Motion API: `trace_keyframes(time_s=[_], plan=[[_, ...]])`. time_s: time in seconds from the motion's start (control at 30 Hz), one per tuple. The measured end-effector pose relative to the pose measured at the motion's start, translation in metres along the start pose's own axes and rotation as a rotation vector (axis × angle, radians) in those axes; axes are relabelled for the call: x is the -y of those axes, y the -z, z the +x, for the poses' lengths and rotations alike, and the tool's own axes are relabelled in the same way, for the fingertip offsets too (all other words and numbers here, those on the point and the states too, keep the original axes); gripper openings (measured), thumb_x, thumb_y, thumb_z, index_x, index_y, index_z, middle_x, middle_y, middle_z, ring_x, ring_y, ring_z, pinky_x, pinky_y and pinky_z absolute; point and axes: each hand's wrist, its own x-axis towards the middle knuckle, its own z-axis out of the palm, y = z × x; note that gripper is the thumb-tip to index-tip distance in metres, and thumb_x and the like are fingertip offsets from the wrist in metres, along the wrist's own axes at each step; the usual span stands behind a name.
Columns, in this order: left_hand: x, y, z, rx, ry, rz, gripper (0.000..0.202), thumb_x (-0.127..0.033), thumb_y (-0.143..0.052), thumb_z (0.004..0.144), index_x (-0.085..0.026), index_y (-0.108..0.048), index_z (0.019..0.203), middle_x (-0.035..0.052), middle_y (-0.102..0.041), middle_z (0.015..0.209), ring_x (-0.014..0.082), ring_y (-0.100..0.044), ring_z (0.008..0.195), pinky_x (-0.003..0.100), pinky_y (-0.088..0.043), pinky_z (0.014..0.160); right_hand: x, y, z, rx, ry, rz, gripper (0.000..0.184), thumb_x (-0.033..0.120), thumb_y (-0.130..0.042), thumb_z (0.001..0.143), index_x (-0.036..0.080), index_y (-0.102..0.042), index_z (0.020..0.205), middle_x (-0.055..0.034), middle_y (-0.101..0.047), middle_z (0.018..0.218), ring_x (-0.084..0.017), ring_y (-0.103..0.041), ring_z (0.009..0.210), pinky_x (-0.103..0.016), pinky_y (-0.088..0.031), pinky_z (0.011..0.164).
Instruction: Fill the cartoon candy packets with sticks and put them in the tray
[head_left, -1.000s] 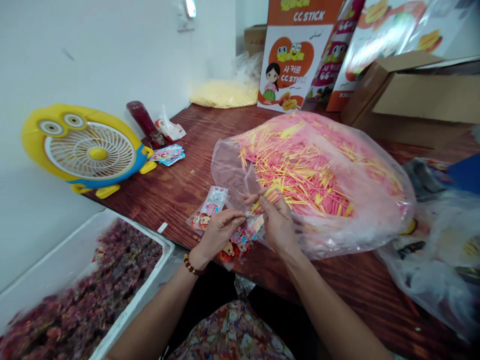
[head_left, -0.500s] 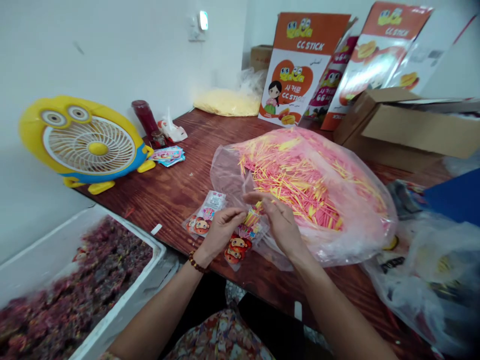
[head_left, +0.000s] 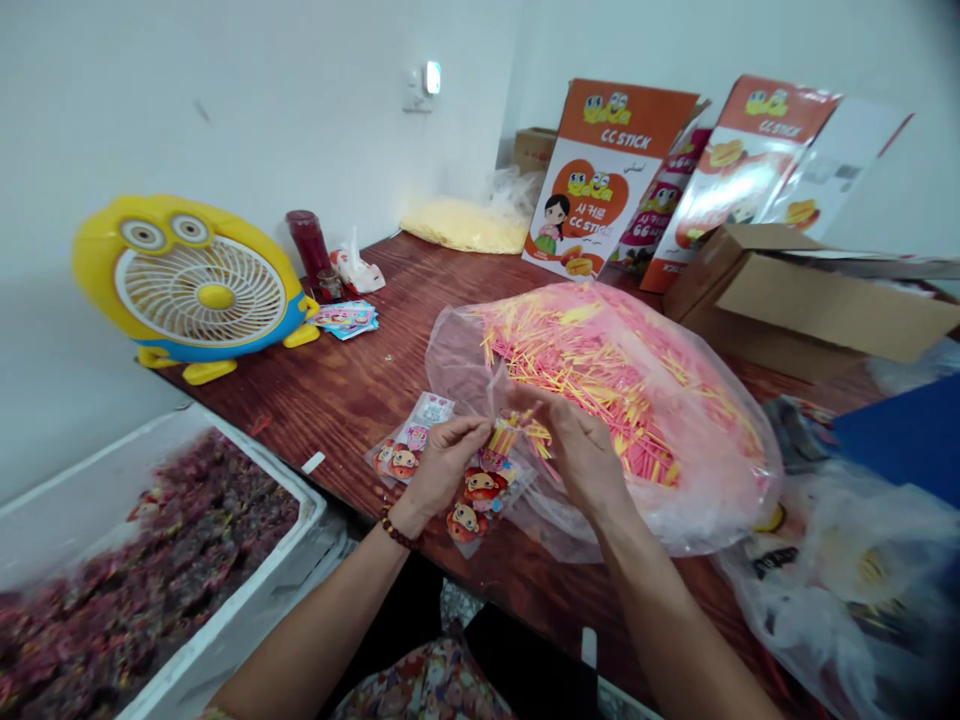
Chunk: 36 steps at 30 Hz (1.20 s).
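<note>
My left hand is closed on the top of a small clear packet printed with cartoon faces, held upright over the table edge. My right hand pinches a few pink and yellow sticks at the packet's mouth. Just behind my hands lies a big clear plastic bag heaped with several pink and yellow sticks. More printed packets lie flat on the wooden table to the left of my left hand.
A yellow cartoon fan stands at the table's left end, with a dark red bottle behind it. A white bin of dark red filled packets sits lower left. CC Stick cartons and an open brown box line the back.
The camera tilted up and shifted, so everything sits lower in view. My hands stayed together at the packet, with the right hand working sticks into its mouth.
</note>
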Motion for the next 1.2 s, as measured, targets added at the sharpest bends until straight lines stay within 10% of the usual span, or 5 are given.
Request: trace_keyframes(time_s=[0.47, 0.77, 0.93, 1.2], plan=[[-0.011, 0.0, 0.002, 0.044, -0.044, 0.092, 0.024, -0.041, -0.074, 0.08, -0.018, -0.079, 0.086, 0.0037, -0.074, 0.084, 0.0154, -0.062, 0.076, 0.027, -0.048, 0.075, 0.007, 0.004, 0.002, -0.105, 0.082, -0.197, 0.009, 0.031, -0.071, 0.082, 0.025, -0.078, 0.082, -0.0002, -0.077, 0.084, -0.018, -0.07, 0.082, -0.031, -0.053, 0.078], [-0.025, 0.003, 0.008, 0.018, -0.172, 0.221, 0.024, -0.039, -0.068, 0.086, -0.017, -0.077, 0.082, 0.0035, -0.072, 0.082, 0.016, -0.061, 0.078, 0.027, -0.048, 0.076, 0.023, 0.009, 0.021, -0.336, 0.205, 0.399, 0.015, 0.04, -0.073, 0.082, 0.025, -0.071, 0.084, 0.0038, -0.065, 0.072, -0.013, -0.065, 0.071, -0.033, -0.055, 0.079], [-0.016, 0.007, 0.009, 0.011, -0.136, 0.215, 0.025, -0.041, -0.07, 0.084, -0.017, -0.077, 0.082, 0.0039, -0.071, 0.086, 0.0168, -0.061, 0.082, 0.028, -0.048, 0.079, 0.007, 0.02, 0.007, -0.221, 0.019, 0.06, 0.024, 0.046, -0.067, 0.086, 0.022, -0.067, 0.088, 0.0074, -0.042, 0.058, -0.007, -0.036, 0.047, -0.021, -0.031, 0.044], [-0.007, 0.006, 0.007, 0.022, -0.003, 0.146, 0.025, -0.04, -0.072, 0.082, -0.017, -0.077, 0.087, 0.0032, -0.071, 0.085, 0.015, -0.061, 0.079, 0.026, -0.047, 0.076, -0.011, 0.014, -0.001, -0.003, -0.047, -0.331, 0.027, 0.041, -0.065, 0.082, 0.02, -0.063, 0.066, 0.0039, -0.047, 0.058, -0.011, -0.04, 0.058, -0.025, -0.032, 0.055]])
